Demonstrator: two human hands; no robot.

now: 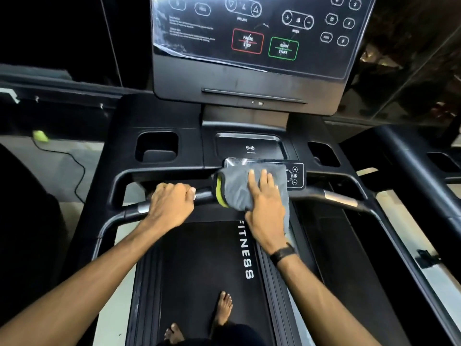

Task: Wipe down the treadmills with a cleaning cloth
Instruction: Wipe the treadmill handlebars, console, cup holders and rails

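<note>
At frame centre, the right hand [264, 203] presses flat, fingers straight, on the grey cloth [237, 186] draped over the treadmill handlebar [204, 194]; left hand [169, 203] grip is clamped round the bar just left of it.

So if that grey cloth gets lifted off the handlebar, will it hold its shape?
Probably not. The cloth drapes over the handlebar and hangs below the right hand, so it looks floppy. It seems light, and folded layers may fall open.
</note>
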